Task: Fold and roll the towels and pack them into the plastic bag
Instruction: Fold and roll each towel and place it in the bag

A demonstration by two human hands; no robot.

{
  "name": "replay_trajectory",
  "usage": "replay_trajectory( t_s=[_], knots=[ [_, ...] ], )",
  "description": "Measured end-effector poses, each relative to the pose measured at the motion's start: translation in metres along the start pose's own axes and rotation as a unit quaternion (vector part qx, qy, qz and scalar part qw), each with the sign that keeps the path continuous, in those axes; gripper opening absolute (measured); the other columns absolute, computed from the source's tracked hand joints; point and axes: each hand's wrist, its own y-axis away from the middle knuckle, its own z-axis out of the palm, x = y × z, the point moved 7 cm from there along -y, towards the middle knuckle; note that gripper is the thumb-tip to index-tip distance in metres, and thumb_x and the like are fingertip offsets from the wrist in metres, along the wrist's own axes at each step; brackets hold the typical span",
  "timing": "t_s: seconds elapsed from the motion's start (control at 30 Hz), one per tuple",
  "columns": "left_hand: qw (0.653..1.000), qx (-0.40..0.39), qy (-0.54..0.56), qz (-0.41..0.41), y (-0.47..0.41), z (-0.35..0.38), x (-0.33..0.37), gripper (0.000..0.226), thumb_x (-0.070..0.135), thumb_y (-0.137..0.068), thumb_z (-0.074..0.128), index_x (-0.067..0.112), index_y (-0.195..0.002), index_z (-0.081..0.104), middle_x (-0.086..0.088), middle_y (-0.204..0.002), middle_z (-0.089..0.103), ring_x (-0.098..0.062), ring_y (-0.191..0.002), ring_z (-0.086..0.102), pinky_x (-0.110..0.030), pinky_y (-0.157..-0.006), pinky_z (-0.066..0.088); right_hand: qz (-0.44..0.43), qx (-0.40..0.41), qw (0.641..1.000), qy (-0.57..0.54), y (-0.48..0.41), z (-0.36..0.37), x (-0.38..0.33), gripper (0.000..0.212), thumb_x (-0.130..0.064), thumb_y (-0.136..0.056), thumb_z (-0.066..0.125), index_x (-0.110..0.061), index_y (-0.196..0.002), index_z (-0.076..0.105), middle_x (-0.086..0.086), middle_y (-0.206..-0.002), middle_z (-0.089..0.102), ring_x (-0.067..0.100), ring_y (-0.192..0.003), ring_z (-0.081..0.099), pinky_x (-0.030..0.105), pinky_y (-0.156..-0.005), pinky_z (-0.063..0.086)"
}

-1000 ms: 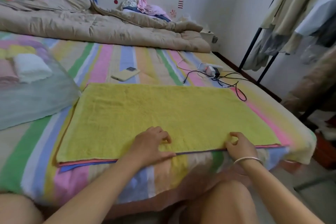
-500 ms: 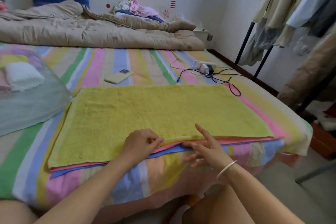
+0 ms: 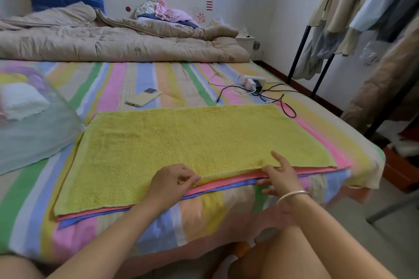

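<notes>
A yellow towel point(image 3: 192, 142) lies flat on the striped bed, on top of a pink towel point(image 3: 238, 180) and a blue towel point(image 3: 74, 222) whose edges show beneath it. My left hand point(image 3: 172, 182) pinches the yellow towel's near edge at the middle. My right hand point(image 3: 281, 175) grips the same edge a little to the right, thumb on top, fingers under it. The edge is lifted slightly between the hands. A clear plastic bag point(image 3: 36, 133) lies at the left with a white rolled towel point(image 3: 22, 99) inside.
A phone point(image 3: 144, 97) lies beyond the towel. A power strip with cables point(image 3: 254, 84) sits at the far right of the bed. A beige quilt point(image 3: 113, 43) is bunched at the headboard. A clothes rack point(image 3: 371, 18) stands on the right.
My right hand moved left along the near edge, toward my left hand, and took hold of it. Both hands lifted the yellow edge slightly off the pink towel.
</notes>
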Motion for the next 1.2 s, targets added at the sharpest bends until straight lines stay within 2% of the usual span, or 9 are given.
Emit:
replay_trajectory(
  t_s=[0.13, 0.2, 0.27, 0.43, 0.57, 0.67, 0.77, 0.93, 1.2],
  knots=[
    [1.000, 0.005, 0.012, -0.010, 0.003, 0.001, -0.001, 0.032, 0.062, -0.075, 0.054, 0.039, -0.073, 0.075, 0.026, -0.084, 0.068, 0.002, -0.077, 0.062, -0.030, -0.066, 0.052, 0.021, 0.120, 0.987, 0.109, -0.042, -0.053, -0.009, 0.067, -0.027, -0.082, 0.056, -0.023, -0.145, 0.034, 0.012, -0.109, 0.056, 0.032, -0.082, 0.063, 0.043, -0.070, 0.058],
    [1.000, 0.000, 0.014, -0.011, 0.004, 0.001, 0.001, 0.024, 0.059, -0.076, 0.057, 0.043, -0.070, 0.074, 0.027, -0.085, 0.068, 0.002, -0.077, 0.063, -0.028, -0.065, 0.052, 0.049, 0.149, 0.961, 0.228, -0.057, -0.073, -0.012, 0.071, -0.033, -0.081, 0.053, -0.014, -0.146, 0.031, 0.020, -0.141, 0.038, 0.040, -0.118, 0.050, 0.045, -0.100, 0.043],
    [1.000, -0.014, 0.014, -0.015, 0.005, 0.001, 0.004, 0.017, 0.050, -0.081, 0.065, 0.044, -0.067, 0.072, 0.026, -0.085, 0.068, 0.003, -0.073, 0.061, -0.022, -0.062, 0.047, 0.040, 0.171, 0.921, 0.347, -0.064, -0.082, -0.019, 0.058, -0.026, -0.090, 0.047, -0.006, -0.143, 0.035, 0.020, -0.149, 0.026, 0.041, -0.130, 0.037, 0.044, -0.103, 0.035],
    [0.982, -0.032, 0.138, -0.126, 0.002, -0.003, -0.005, 0.026, 0.032, -0.096, 0.056, 0.029, -0.079, 0.076, 0.010, -0.082, 0.074, -0.003, -0.067, 0.064, -0.020, -0.066, 0.048, -0.265, 0.132, 0.778, 0.554, -0.052, -0.003, -0.061, 0.054, -0.035, -0.090, 0.045, -0.013, -0.140, 0.044, 0.010, -0.140, 0.048, 0.034, -0.131, 0.037, 0.045, -0.095, 0.043],
    [0.881, 0.049, 0.350, -0.315, 0.002, -0.027, -0.022, 0.038, 0.031, -0.105, 0.034, 0.010, -0.096, 0.065, -0.011, -0.092, 0.071, -0.023, -0.077, 0.066, -0.028, -0.057, 0.054, -0.534, -0.074, 0.702, 0.465, 0.021, 0.106, -0.068, 0.052, -0.043, -0.084, 0.046, -0.016, -0.125, 0.061, 0.004, -0.127, 0.061, 0.028, -0.124, 0.052, 0.043, -0.093, 0.050],
    [0.797, 0.076, 0.428, -0.419, 0.015, -0.045, -0.039, 0.047, 0.039, -0.106, 0.025, 0.007, -0.099, 0.058, -0.015, -0.096, 0.067, -0.026, -0.083, 0.066, -0.036, -0.065, 0.055, -0.547, -0.200, 0.740, 0.337, 0.052, 0.135, -0.075, 0.029, -0.042, -0.088, 0.053, -0.027, -0.107, 0.071, -0.007, -0.137, 0.052, 0.014, -0.125, 0.048, 0.026, -0.098, 0.044],
    [0.765, 0.074, 0.425, -0.478, 0.021, -0.061, -0.061, 0.055, 0.045, -0.104, 0.028, 0.002, -0.103, 0.061, -0.017, -0.100, 0.067, -0.030, -0.088, 0.067, -0.041, -0.066, 0.056, -0.528, -0.169, 0.800, 0.229, 0.043, 0.142, -0.093, 0.028, -0.041, -0.089, 0.053, -0.025, -0.080, 0.074, -0.010, -0.124, 0.058, 0.007, -0.114, 0.054, 0.029, -0.088, 0.047],
    [0.814, -0.005, 0.315, -0.488, 0.015, -0.074, -0.078, 0.041, 0.042, -0.097, 0.051, 0.006, -0.107, 0.068, -0.011, -0.096, 0.075, -0.025, -0.085, 0.073, -0.033, -0.064, 0.058, -0.504, -0.136, 0.819, 0.239, -0.015, 0.181, -0.114, 0.025, -0.037, -0.088, 0.052, -0.023, -0.087, 0.072, -0.007, -0.104, 0.063, 0.010, -0.101, 0.058, 0.029, -0.083, 0.048],
    [0.842, -0.108, 0.230, -0.476, -0.019, -0.069, -0.090, 0.039, 0.042, -0.086, 0.068, 0.006, -0.102, 0.071, -0.011, -0.091, 0.073, -0.021, -0.076, 0.073, -0.030, -0.062, 0.059, -0.482, -0.179, 0.756, 0.406, -0.096, 0.318, -0.154, 0.028, -0.017, -0.093, 0.049, -0.025, -0.116, 0.062, -0.003, -0.116, 0.060, 0.019, -0.109, 0.047, 0.035, -0.079, 0.045]
  ],
)
